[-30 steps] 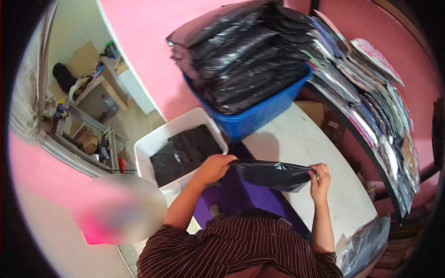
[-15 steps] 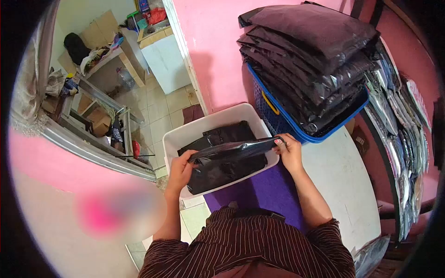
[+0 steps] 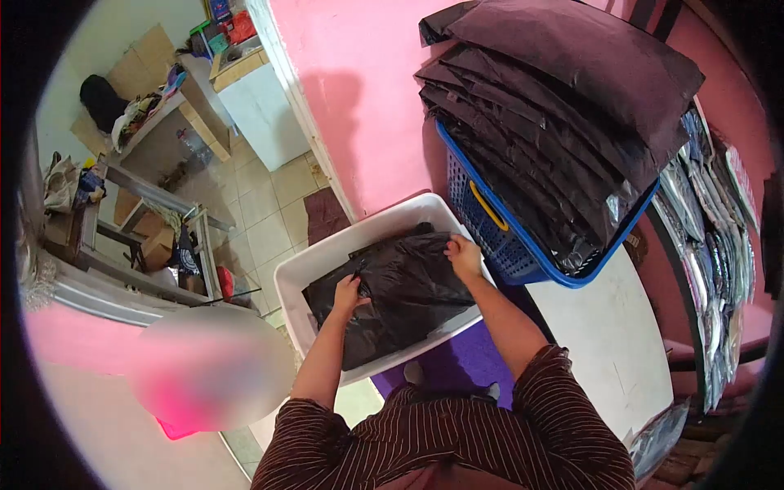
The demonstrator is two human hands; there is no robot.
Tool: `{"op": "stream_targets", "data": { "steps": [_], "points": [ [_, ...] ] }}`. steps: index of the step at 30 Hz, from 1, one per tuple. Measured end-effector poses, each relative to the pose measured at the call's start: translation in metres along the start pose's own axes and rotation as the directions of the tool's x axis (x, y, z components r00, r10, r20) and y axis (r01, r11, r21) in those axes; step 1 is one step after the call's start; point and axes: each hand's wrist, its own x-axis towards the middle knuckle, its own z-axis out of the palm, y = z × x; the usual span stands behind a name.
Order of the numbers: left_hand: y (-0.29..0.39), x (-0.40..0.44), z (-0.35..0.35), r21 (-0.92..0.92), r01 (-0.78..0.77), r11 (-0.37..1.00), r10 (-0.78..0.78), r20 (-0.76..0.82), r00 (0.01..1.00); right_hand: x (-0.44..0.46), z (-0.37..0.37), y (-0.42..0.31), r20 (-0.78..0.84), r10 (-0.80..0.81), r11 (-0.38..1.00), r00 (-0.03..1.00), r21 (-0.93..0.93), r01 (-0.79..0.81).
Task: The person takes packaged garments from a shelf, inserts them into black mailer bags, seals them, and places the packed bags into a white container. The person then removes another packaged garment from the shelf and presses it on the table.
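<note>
A black plastic package point(image 3: 412, 282) lies inside a white plastic tub point(image 3: 294, 286), spread over other black plastic. My left hand point(image 3: 349, 296) is closed on the package's left edge, its fingers bunching the film. Over at the right, my right hand point(image 3: 465, 256) pinches the package's upper right corner near the tub's rim. Beside the tub stands a blue basket point(image 3: 482, 233) with a yellow handle. It bears a tall stack of black plastic packages point(image 3: 563, 98), rising well above its rim.
A white table point(image 3: 604, 335) carries the basket. Clear-wrapped folded items point(image 3: 706, 245) are stacked on the right. Purple cloth point(image 3: 453, 371) lies below the tub. To the left are a window frame point(image 3: 122, 286) and a tiled floor point(image 3: 265, 196) with a cluttered shelf behind.
Both hands have lowered the black plastic package from above the tub into it, where it now lies flat. The view has shifted slightly, and the basket's stack appears larger.
</note>
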Motion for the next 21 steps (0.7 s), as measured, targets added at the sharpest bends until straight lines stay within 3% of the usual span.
{"op": "stream_targets", "data": {
  "steps": [1, 3, 4, 5, 6, 7, 8, 10, 12, 13, 15, 17, 21],
  "points": [
    [-0.005, 0.018, -0.002, -0.009, -0.002, 1.0, 0.001, -0.06, 0.998, -0.002, 0.007, 0.004, 0.015, -0.087, 0.996, 0.996, 0.008, 0.087],
    [-0.007, 0.041, -0.007, -0.016, -0.004, 1.0, 0.002, -0.111, 0.994, -0.012, 0.021, 0.008, 0.011, -0.105, 0.994, 0.994, 0.046, 0.104],
    [-0.004, 0.047, -0.008, 0.153, 0.031, 0.988, -0.004, -0.176, 0.984, -0.019, 0.022, 0.007, 0.014, -0.122, 0.989, 0.992, 0.082, 0.121],
    [-0.004, 0.051, -0.006, 0.318, 0.075, 0.945, 0.002, -0.238, 0.971, -0.03, 0.016, 0.007, 0.13, -0.077, 0.997, 0.989, 0.013, 0.076],
    [-0.012, 0.054, -0.002, 0.322, 0.078, 0.944, -0.004, -0.226, 0.974, -0.045, 0.01, 0.006, 0.122, -0.066, 0.998, 0.99, 0.006, 0.066],
    [-0.026, 0.056, 0.005, 0.586, 0.037, 0.809, 0.235, -0.38, 0.894, -0.06, 0.004, 0.006, 0.125, -0.128, 0.991, 0.984, 0.048, 0.123],
    [-0.039, 0.055, 0.015, 0.796, 0.067, 0.602, 0.492, -0.435, 0.754, -0.076, -0.004, 0.005, 0.128, -0.193, 0.979, 0.973, 0.088, 0.183],
    [-0.033, 0.017, 0.045, 0.936, -0.167, 0.308, 0.669, -0.088, 0.738, -0.114, -0.03, -0.001, 0.127, -0.135, 0.983, 0.983, 0.14, 0.117],
    [-0.034, -0.026, 0.074, 0.972, -0.223, 0.072, 0.485, 0.161, 0.859, -0.148, -0.06, 0.0, 0.114, -0.054, 0.997, 0.992, 0.061, 0.047],
    [-0.042, -0.03, 0.076, 0.967, -0.245, 0.066, 0.485, 0.184, 0.855, -0.163, -0.077, -0.002, 0.108, -0.022, 0.999, 0.994, 0.034, 0.018],
    [-0.057, -0.033, 0.077, 0.966, -0.251, 0.066, 0.334, 0.215, 0.918, -0.187, -0.106, 0.003, 0.068, 0.014, 1.0, 0.998, -0.003, -0.014],
    [-0.081, -0.018, 0.067, 0.959, -0.279, 0.057, 0.353, 0.242, 0.904, -0.215, -0.126, 0.015, 0.065, 0.124, 0.982, 0.99, -0.15, -0.113],
    [-0.103, 0.004, 0.058, 0.958, -0.285, 0.041, 0.386, 0.248, 0.888, -0.268, -0.146, 0.049, -0.095, 0.248, 0.948, 0.964, -0.181, -0.262]
  ]
}}
